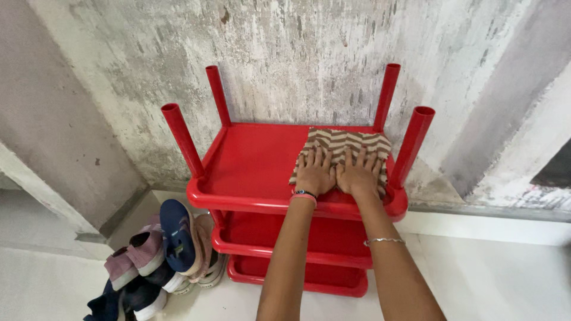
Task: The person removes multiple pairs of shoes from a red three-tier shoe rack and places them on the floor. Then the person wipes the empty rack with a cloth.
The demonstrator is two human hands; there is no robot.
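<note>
A red plastic rack point(250, 160) with three shelves stands against a stained concrete wall, with four red tube posts sticking up from its corners. On the right part of its top shelf lies a brown and cream zigzag-striped cloth point(348, 142). My left hand point(314, 172) and my right hand point(358, 175) lie flat side by side on the near part of the cloth, fingers spread and pointing to the wall. Coloured bands circle my left wrist and a thin silver bangle my right forearm.
A heap of shoes point(160, 255) in blue, pink and white lies on the pale floor at the rack's left. The lower shelves point(285, 238) show beneath my arms. A concrete pillar point(511, 107) rises at the right.
</note>
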